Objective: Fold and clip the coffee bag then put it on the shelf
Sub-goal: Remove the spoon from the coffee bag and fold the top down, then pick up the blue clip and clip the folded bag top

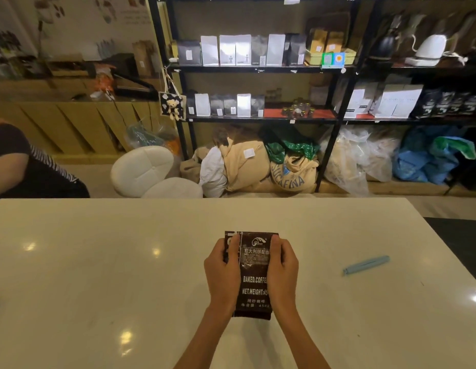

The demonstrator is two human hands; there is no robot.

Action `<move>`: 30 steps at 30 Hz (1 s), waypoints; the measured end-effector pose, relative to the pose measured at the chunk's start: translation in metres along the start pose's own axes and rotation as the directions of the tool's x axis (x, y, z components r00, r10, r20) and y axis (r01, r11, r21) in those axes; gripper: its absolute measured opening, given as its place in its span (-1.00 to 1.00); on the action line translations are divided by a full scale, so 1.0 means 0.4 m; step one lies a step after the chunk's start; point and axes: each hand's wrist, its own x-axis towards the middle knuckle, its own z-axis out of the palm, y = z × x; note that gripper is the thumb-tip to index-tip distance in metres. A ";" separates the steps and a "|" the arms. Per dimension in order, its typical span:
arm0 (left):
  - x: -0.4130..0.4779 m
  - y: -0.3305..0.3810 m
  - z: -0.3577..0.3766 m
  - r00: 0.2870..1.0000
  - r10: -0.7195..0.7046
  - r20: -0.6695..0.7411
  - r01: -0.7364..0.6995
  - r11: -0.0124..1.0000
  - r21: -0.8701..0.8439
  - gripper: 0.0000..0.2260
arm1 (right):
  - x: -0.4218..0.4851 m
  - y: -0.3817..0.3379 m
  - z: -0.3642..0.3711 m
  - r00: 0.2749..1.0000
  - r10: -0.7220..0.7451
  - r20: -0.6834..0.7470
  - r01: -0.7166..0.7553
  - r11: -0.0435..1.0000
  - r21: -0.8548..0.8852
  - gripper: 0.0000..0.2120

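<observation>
A dark brown coffee bag (254, 272) with white print lies flat on the white table (98, 262), its top end pointing away from me. My left hand (223, 272) grips its left side and my right hand (282, 270) grips its right side, fingers curled over the upper part. A light blue clip (366, 265) lies on the table to the right, apart from the bag and both hands. Beyond the table stands a black shelf (258, 69) with rows of coffee bags.
Sacks and plastic bags (258, 161) are piled on the floor under the shelf. Two white stools (143, 169) stand past the table's far edge. A person's sleeve and arm (15, 161) lean in at the left. A dark floor strip (457, 235) borders the table's right edge.
</observation>
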 end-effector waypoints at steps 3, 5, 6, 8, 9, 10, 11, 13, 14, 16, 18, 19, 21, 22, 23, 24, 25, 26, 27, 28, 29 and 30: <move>-0.023 0.009 0.012 0.995 0.094 -0.024 -0.093 0.995 0.040 -0.83 | 0.003 -0.022 0.005 0.998 -0.030 0.049 0.033 0.997 -0.075 -0.76; -0.032 0.011 0.017 0.997 0.064 -0.041 -0.064 0.998 -0.005 -0.81 | 0.010 -0.038 0.005 0.997 -0.077 0.012 0.078 0.991 -0.106 -0.76; -0.032 0.008 0.020 0.998 0.044 -0.046 -0.045 0.999 -0.027 -0.79 | 0.012 -0.042 0.004 0.996 -0.090 -0.020 0.087 0.990 -0.115 -0.76; -0.030 0.001 0.027 0.999 0.032 -0.034 -0.033 0.999 -0.032 -0.76 | 0.015 -0.042 -0.001 0.992 -0.088 -0.093 0.080 0.992 -0.095 -0.68; -0.028 0.000 0.032 0.999 0.034 -0.021 -0.035 0.999 -0.029 -0.74 | 0.015 -0.038 -0.005 0.991 -0.073 -0.114 0.065 0.996 -0.066 -0.64; -0.026 -0.002 0.038 0.999 0.034 -0.011 -0.034 0.999 -0.027 -0.73 | 0.016 -0.035 -0.013 0.993 -0.052 -0.106 0.049 0.998 -0.037 -0.61; -0.024 -0.004 0.043 1.000 0.027 -0.013 -0.028 0.999 -0.029 -0.72 | 0.016 -0.029 -0.023 0.997 -0.033 -0.066 0.032 0.999 -0.023 -0.61; -0.016 -0.007 0.052 0.999 -0.001 -0.043 0.000 0.999 -0.038 -0.70 | 0.009 -0.014 -0.047 0.997 -0.023 0.076 0.029 0.997 -0.074 -0.64; -0.012 -0.009 0.059 0.998 -0.011 -0.056 0.009 0.999 -0.041 -0.70 | 0.004 -0.001 -0.060 0.990 -0.025 0.142 0.046 0.989 -0.142 -0.66; -0.006 -0.016 0.076 0.999 -0.016 -0.036 0.015 0.999 -0.029 -0.70 | -0.002 0.018 -0.084 0.985 -0.008 0.173 0.052 0.966 -0.252 -0.68; -0.010 -0.029 0.097 0.999 -0.034 -0.001 0.034 0.999 -0.027 -0.71 | 0.014 0.029 -0.113 0.976 0.070 0.205 -0.009 0.958 -0.286 -0.60; -0.015 -0.041 0.108 0.999 -0.042 0.009 0.042 0.999 -0.025 -0.71 | 0.027 0.032 -0.136 0.960 0.120 0.253 -0.037 0.950 -0.310 -0.56; -0.015 -0.067 0.115 0.999 -0.023 0.022 0.023 1.000 0.003 -0.72 | 0.067 0.047 -0.196 0.940 0.123 0.319 0.029 0.901 -0.433 -0.56; -0.016 -0.079 0.121 0.999 -0.007 0.037 0.006 1.000 0.023 -0.72 | 0.098 0.058 -0.246 0.954 0.062 0.292 0.105 0.847 -0.522 -0.65; -0.014 -0.093 0.123 0.999 0.014 0.048 -0.016 0.999 0.041 -0.73 | 0.136 0.076 -0.307 0.970 -0.018 0.244 0.167 0.775 -0.609 -0.74; -0.013 -0.104 0.127 0.998 0.026 0.054 -0.029 0.998 0.058 -0.73 | 0.177 0.095 -0.373 0.973 -0.093 0.212 0.217 0.687 -0.693 -0.75; -0.016 -0.117 0.131 0.998 0.039 0.054 -0.043 0.996 0.076 -0.73 | 0.216 0.112 -0.439 0.967 -0.129 0.220 0.253 0.580 -0.774 -0.63; -0.019 -0.122 0.131 0.998 0.042 0.049 -0.047 0.995 0.089 -0.74 | 0.254 0.128 -0.501 0.963 -0.107 0.246 0.267 0.461 -0.846 -0.49; -0.022 -0.132 0.130 0.998 0.045 0.041 -0.049 0.995 0.090 -0.74 | 0.289 0.147 -0.552 0.967 -0.056 0.248 0.252 0.360 -0.898 -0.41; -0.024 -0.137 0.129 0.999 0.044 0.029 -0.046 0.995 0.089 -0.73 | 0.314 0.160 -0.590 0.971 -0.008 0.237 0.229 0.303 -0.925 -0.39; -0.024 -0.145 0.126 0.999 0.051 0.020 -0.053 0.995 0.089 -0.72 | 0.331 0.174 -0.615 0.971 0.010 0.238 0.227 0.270 -0.936 -0.42; -0.025 -0.147 0.123 0.998 0.059 0.012 -0.060 0.994 0.088 -0.72 | 0.341 0.191 -0.626 0.965 0.004 0.263 0.255 0.240 -0.937 -0.48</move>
